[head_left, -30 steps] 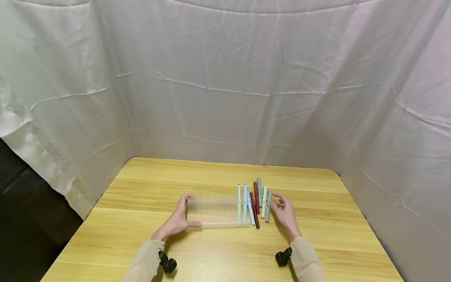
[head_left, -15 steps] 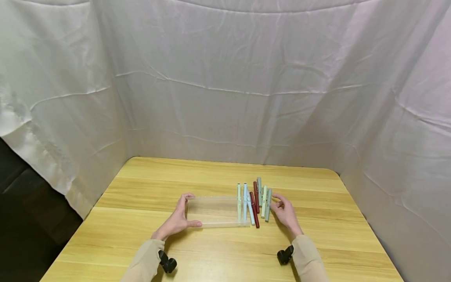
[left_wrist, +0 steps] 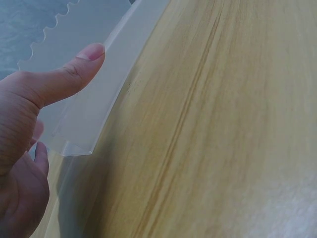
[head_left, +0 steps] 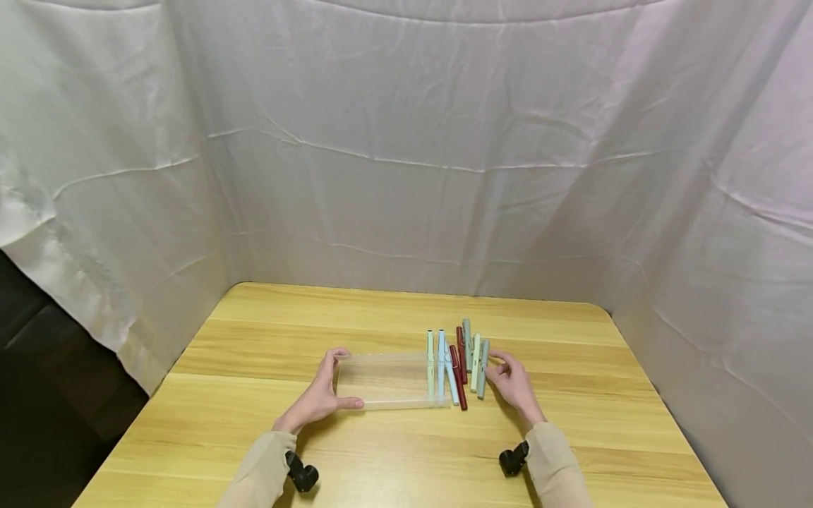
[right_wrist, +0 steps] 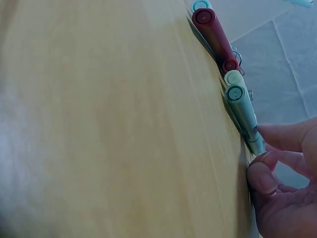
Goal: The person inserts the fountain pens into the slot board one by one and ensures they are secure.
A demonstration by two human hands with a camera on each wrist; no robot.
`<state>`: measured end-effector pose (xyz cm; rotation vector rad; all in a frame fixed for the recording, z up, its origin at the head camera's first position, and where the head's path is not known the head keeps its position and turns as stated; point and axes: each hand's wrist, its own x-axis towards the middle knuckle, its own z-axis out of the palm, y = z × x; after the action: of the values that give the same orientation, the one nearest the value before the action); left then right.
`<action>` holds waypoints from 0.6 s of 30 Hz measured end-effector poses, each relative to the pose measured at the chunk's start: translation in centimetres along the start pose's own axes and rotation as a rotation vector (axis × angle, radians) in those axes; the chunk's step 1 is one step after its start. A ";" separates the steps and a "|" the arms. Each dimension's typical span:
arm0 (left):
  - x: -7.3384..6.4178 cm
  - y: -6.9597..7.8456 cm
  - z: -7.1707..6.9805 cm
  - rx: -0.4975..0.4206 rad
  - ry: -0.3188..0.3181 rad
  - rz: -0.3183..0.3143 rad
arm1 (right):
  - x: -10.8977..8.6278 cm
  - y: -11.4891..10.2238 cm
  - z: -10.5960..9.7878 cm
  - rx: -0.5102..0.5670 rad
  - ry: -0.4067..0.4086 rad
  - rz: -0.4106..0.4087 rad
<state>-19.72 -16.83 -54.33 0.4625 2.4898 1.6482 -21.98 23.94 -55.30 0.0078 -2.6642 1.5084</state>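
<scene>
My left hand (head_left: 320,395) grips the left end of a clear plastic pen rack (head_left: 381,405), thumb on the near wall; its scalloped edge (left_wrist: 44,33) shows in the left wrist view. A pale green pen (head_left: 430,363) and a light blue pen (head_left: 441,363) lie across the rack's right end. Beside it are another light blue pen (head_left: 453,384), two dark red pens (head_left: 459,381), a pale green pen (head_left: 476,363) and two grey-green pens (head_left: 483,370). My right hand (head_left: 513,384) is at the rightmost grey-green pen, a fingertip (right_wrist: 265,130) against its side, other fingers bent.
The wooden table (head_left: 394,458) has rounded back corners. White cloth (head_left: 406,176) hangs behind it and at both sides. A black camera sits on each wrist, the left one (head_left: 302,474) and the right one (head_left: 513,460) both close above the tabletop.
My right wrist has shifted slightly to the right and away from me, its fingers staying at the grey-green pen. My left hand, the rack and the pens look unmoved.
</scene>
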 end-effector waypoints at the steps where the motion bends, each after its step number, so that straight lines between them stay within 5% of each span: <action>1: 0.0 0.0 0.0 0.001 -0.002 -0.005 | -0.1 0.0 0.0 0.000 0.007 -0.017; 12: 0.1 -0.2 0.1 0.012 0.008 0.027 | 0.2 -0.4 0.0 -0.033 -0.025 0.106; 18: 0.0 -0.2 0.1 0.015 0.019 0.039 | 0.1 -0.4 -0.1 -0.055 -0.041 0.103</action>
<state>-19.73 -16.78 -54.57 0.5029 2.5239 1.6565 -22.08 23.79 -54.91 -0.1048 -2.7775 1.4778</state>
